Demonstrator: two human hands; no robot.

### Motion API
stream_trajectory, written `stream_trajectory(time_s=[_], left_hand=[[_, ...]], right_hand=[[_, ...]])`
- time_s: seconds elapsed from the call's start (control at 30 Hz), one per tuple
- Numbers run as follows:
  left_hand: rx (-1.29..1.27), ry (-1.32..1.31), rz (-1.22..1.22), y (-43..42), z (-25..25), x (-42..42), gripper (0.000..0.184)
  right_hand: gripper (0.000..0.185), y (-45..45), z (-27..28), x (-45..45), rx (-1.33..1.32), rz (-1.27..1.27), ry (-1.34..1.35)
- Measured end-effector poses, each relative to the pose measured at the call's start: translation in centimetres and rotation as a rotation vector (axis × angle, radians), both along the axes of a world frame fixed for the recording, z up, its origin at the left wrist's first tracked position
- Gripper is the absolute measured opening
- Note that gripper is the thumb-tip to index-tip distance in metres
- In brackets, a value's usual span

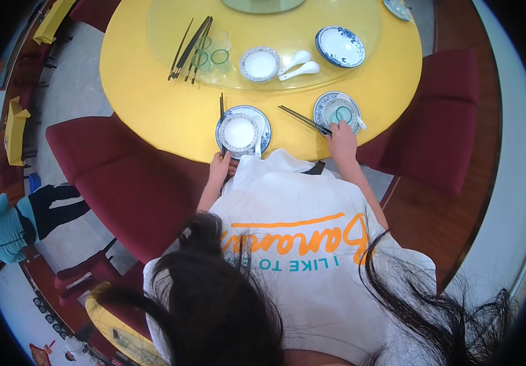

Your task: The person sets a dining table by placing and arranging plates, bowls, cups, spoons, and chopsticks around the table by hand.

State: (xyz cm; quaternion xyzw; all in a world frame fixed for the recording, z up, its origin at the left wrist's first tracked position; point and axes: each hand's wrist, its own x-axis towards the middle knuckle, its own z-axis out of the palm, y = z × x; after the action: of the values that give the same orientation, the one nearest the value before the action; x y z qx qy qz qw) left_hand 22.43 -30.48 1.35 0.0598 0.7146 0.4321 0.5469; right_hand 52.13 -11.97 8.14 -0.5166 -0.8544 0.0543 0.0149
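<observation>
My left hand (219, 168) is at the table's near edge, its fingers closed at the lower end of a pair of dark chopsticks (222, 116). Beside them, a patterned bowl (239, 133) sits on a blue-rimmed plate (265, 122), with a white spoon (258, 144) at its right. My right hand (342, 141) reaches to the other setting, fingertips on a small greenish glass (343, 114) in a bowl (330, 107). Under that bowl is a blue-patterned plate (319, 111); a white spoon (360, 122) lies at its right. Dark chopsticks (304, 119) slant toward my right wrist.
A glass turntable (238, 82) on the yellow-covered table (135, 91) bears chopsticks (193, 46), glasses (219, 56), a bowl (260, 64), spoons (299, 71) and stacked plates (340, 46). Maroon chairs (116, 165) (428, 116) flank me. Another person (16, 222) stands far left.
</observation>
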Motion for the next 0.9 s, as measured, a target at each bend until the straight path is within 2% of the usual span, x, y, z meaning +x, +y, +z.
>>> stream_trajectory(time_s=[0.1,0.2,0.3,0.4,0.47,0.53,0.63,0.73,0.9], left_hand=[[-0.037,0.064,-0.147,-0.1,0.1,-0.7,0.027],[-0.055,0.116,-0.088,-0.5,-0.1,-0.6,0.026],[-0.04,0.276,-0.175,-1.4,-0.3,-1.8,0.026],[-0.003,0.614,-0.27,-2.2,0.3,-3.6,0.027],[0.014,0.778,-0.31,-1.5,2.6,-4.7,0.026],[0.062,0.904,-0.308,-0.1,5.1,-5.9,0.025],[0.002,0.896,-0.265,3.0,9.2,-8.2,0.026],[0.122,1.068,-0.243,6.3,9.7,-12.3,0.026],[0.087,1.242,-0.194,14.0,11.6,-17.7,0.026]], right_hand=[[0.031,0.2,-0.5,0.4,0.031,0.01,-0.012],[0.034,0.0,-0.1,0.7,0.028,0.002,0.04],[0.037,-0.3,0.3,0.7,-0.001,-0.058,0.051],[0.038,-0.7,1.0,0.9,0.005,-0.076,0.086],[0.037,-0.6,1.5,0.9,0.015,-0.072,0.104],[0.036,-0.4,1.8,0.9,0.027,-0.063,0.122],[0.035,-0.1,2.9,0.6,0.04,-0.053,0.149],[0.035,0.3,4.2,-0.2,0.044,-0.049,0.186],[0.035,2.0,7.4,-2.0,0.078,-0.04,0.224]])
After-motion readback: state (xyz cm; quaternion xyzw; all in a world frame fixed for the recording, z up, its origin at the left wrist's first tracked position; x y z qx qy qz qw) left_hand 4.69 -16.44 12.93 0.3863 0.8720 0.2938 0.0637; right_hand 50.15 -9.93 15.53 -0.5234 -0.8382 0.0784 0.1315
